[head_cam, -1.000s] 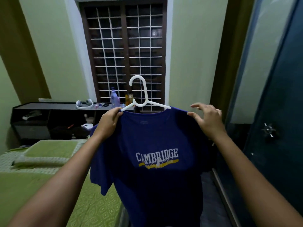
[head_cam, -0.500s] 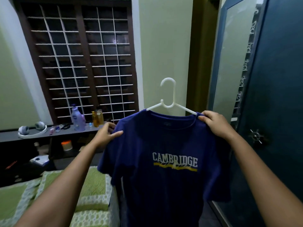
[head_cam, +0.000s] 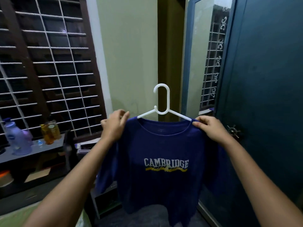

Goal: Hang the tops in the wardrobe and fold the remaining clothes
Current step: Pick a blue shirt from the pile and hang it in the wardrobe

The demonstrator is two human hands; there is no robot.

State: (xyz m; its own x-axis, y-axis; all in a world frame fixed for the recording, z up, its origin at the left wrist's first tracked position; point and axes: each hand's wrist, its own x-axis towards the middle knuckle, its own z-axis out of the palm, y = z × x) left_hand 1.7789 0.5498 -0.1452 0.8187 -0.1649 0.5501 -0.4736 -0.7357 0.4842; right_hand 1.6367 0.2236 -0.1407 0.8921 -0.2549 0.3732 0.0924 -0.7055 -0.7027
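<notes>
Centrally, a dark blue T-shirt (head_cam: 164, 169) printed "CAMBRIDGE" is held up on a white plastic hanger (head_cam: 162, 104), filling the lower middle of the frame, front facing the camera. A blue wardrobe door (head_cam: 265, 89) occupies the right side of the frame, with a mirrored panel (head_cam: 206, 63) along its left edge and a small metal handle (head_cam: 233, 131) at mid height. A dark barred window (head_cam: 45, 66) is seen across the upper left of the frame. A dark shelf (head_cam: 34, 149) is noted at lower left, below the window, carrying a lilac bottle (head_cam: 16, 138) and, to its right, an amber bottle (head_cam: 50, 131). The shirt's shoulder at the hanger's right arm is pinched by the right hand (head_cam: 211, 130), fingers curled over the fabric. The left hand (head_cam: 113, 126) is seen at the shirt's other shoulder, fingers loosely bent and blurred; whether cloth is actually gripped cannot be told. The hanger's hook stands upright above the collar, free of any rail.
</notes>
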